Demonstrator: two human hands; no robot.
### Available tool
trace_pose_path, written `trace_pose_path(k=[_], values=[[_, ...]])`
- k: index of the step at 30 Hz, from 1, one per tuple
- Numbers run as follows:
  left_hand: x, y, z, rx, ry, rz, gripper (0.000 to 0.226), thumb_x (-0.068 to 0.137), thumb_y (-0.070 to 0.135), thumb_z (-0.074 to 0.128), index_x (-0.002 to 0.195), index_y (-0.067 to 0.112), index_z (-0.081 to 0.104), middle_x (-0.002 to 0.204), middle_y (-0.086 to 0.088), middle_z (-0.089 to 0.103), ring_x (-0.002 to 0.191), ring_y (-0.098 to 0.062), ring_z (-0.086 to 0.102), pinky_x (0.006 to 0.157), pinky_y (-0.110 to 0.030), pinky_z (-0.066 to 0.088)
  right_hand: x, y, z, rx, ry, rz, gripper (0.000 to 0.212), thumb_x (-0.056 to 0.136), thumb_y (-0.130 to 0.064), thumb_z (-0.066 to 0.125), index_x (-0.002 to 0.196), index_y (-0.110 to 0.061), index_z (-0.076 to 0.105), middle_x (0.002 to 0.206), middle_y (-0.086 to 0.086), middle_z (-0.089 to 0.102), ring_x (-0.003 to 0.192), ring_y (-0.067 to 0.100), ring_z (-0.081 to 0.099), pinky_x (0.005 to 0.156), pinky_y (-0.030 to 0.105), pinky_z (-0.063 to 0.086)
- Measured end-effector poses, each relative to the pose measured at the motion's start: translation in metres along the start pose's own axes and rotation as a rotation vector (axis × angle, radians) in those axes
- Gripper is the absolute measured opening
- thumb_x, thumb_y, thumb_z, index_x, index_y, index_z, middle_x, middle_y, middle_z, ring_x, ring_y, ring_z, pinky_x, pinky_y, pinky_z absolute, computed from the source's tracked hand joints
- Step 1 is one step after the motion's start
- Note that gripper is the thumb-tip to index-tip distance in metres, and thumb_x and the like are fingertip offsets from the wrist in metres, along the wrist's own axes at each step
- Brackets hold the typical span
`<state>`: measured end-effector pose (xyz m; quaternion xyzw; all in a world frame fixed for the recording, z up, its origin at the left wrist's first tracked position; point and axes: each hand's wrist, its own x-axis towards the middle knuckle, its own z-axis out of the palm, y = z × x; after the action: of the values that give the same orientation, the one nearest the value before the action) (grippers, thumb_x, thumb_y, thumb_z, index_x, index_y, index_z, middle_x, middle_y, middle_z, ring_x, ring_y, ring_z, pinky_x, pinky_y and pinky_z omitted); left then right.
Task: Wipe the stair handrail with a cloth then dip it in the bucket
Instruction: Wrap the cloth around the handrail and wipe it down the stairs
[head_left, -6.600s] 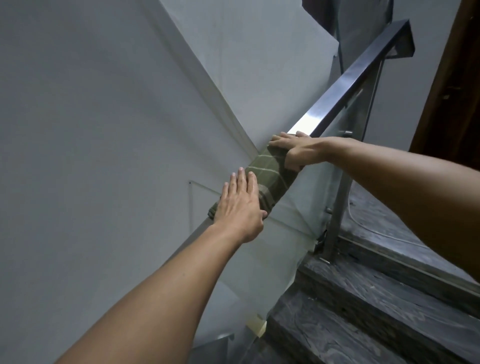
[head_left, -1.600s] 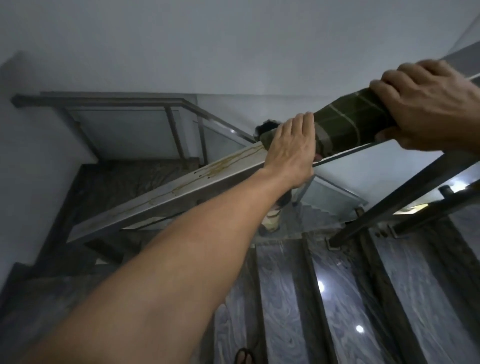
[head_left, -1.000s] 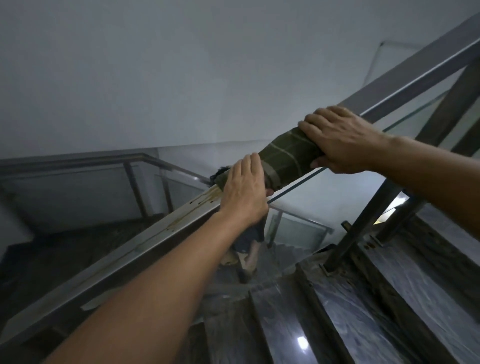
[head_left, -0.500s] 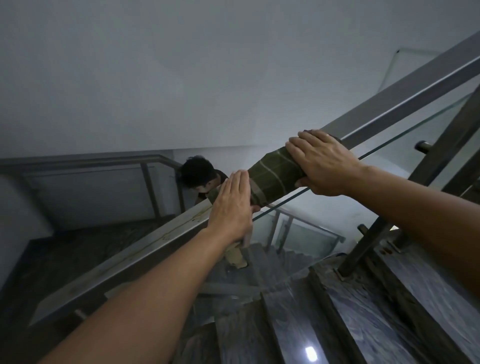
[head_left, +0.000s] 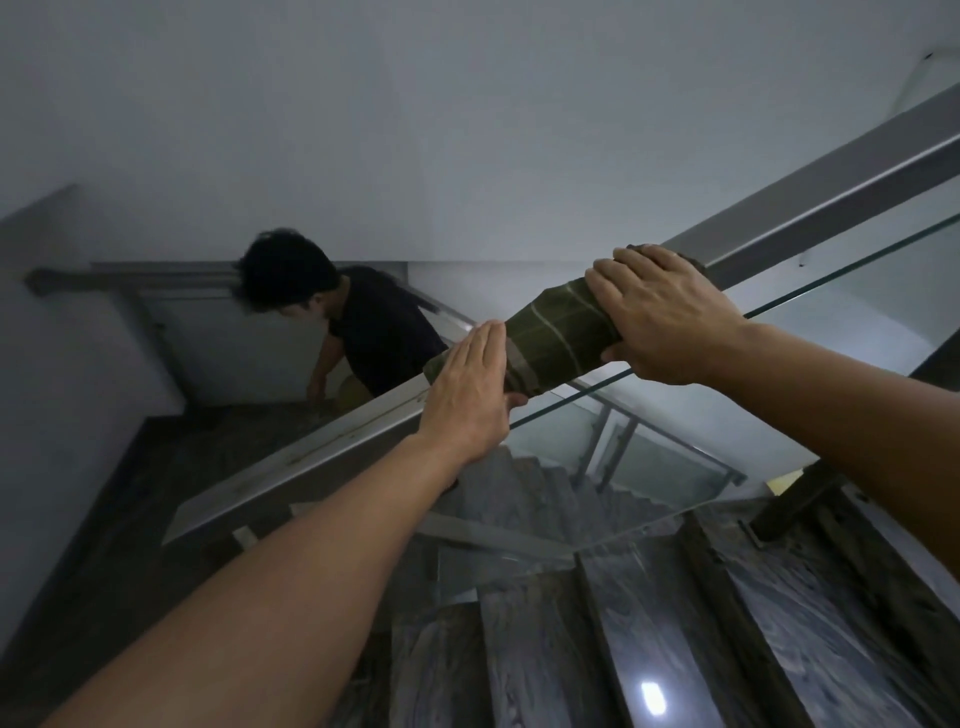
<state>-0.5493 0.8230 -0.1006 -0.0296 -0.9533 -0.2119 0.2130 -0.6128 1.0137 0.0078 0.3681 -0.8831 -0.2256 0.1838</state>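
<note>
A pale wall (head_left: 415, 130) filled the upper part of the head view, and below it dark marbled stair treads (head_left: 649, 649) descended toward a landing. The metal handrail (head_left: 810, 218) ran diagonally from upper right to lower left, with a glass panel (head_left: 675, 426) hanging beneath it. Another person (head_left: 374, 327) in a dark top was bent over on the lower flight, behind the rail. The green checked cloth (head_left: 550, 343) was wrapped around the handrail near the middle of the view. The right hand (head_left: 665, 322) lay over the cloth's upper end, its grip closed around cloth and rail together. The left hand (head_left: 472, 395) pressed flat against the cloth's lower end with fingers straight and together, thumb tucked under the rail, its grip not closed. Streaks of grime marked the rail below the left hand.
</note>
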Motion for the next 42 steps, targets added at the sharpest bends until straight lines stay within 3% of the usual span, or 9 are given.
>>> trace_pose_path(k=[9, 24, 42], values=[[-0.044, -0.075, 0.001, -0.002, 0.038, 0.021, 0.085, 0.078, 0.029, 0.075, 0.145, 0.009, 0.025, 0.149, -0.009, 0.037, 0.139, -0.024, 0.033, 0.118, -0.039, 0.025, 0.023, -0.082, 0.011, -0.006, 0.033, -0.029, 0.078, 0.075, -0.05, 0.067, 0.135, -0.01, 0.039, 0.137, 0.015, 0.052, 0.127, 0.034, 0.046, 0.113, 0.048, 0.029], [-0.115, -0.191, -0.004, -0.007, -0.023, -0.017, 0.091, 0.086, 0.024, 0.068, 0.151, 0.008, 0.008, 0.161, -0.01, 0.015, 0.149, -0.022, 0.009, 0.116, -0.031, -0.001, 0.06, -0.214, 0.014, -0.009, -0.044, -0.019, 0.083, 0.074, -0.051, 0.066, 0.135, -0.004, 0.038, 0.136, 0.019, 0.05, 0.128, 0.037, 0.044, 0.113, 0.051, 0.028], [-0.157, -0.272, -0.001, -0.025, -0.098, -0.078, 0.091, 0.088, 0.026, 0.064, 0.152, 0.009, 0.002, 0.163, -0.007, 0.006, 0.149, -0.018, 0.001, 0.121, -0.032, 0.0, 0.085, -0.297, 0.021, 0.034, -0.094, -0.032, 0.077, 0.079, -0.046, 0.063, 0.138, -0.004, 0.034, 0.139, 0.02, 0.047, 0.131, 0.037, 0.041, 0.114, 0.051, 0.027]])
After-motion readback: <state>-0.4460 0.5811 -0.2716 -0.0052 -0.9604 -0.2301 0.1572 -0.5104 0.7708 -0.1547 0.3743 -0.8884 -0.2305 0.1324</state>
